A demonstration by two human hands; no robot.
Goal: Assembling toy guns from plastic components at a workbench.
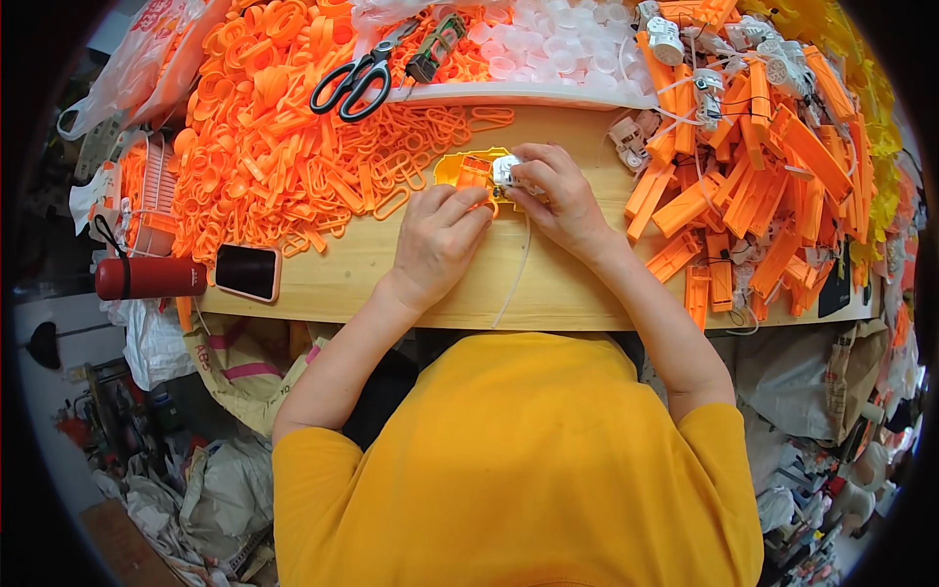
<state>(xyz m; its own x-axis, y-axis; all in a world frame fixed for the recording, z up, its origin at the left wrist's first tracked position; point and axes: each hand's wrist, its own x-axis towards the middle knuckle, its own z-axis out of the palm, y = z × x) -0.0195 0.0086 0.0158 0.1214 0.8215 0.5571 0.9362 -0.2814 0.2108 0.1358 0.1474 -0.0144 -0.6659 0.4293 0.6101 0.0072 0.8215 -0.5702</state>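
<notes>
At the middle of the wooden table, a yellow plastic shell [446, 169] lies between my hands. An orange plastic part [473, 172] sits inside it on the left, with a white mechanism block [505, 168] beside it on the right. My left hand [435, 240] is closed at the shell's near left edge, fingertips against the orange part. With thumb and fingers, my right hand [562, 201] pinches the white block from the right. A thin white cord [515, 279] trails from the block toward the table's front edge. My fingers hide some of the shell.
Loose orange parts [264, 137] are heaped at left. Black-handled scissors [357, 83] and a green device [436, 49] lie behind, near translucent caps [562, 39]. Orange housings with white mechanisms [763, 166] pile up at right. A phone [247, 271] and red flask [152, 278] lie front left.
</notes>
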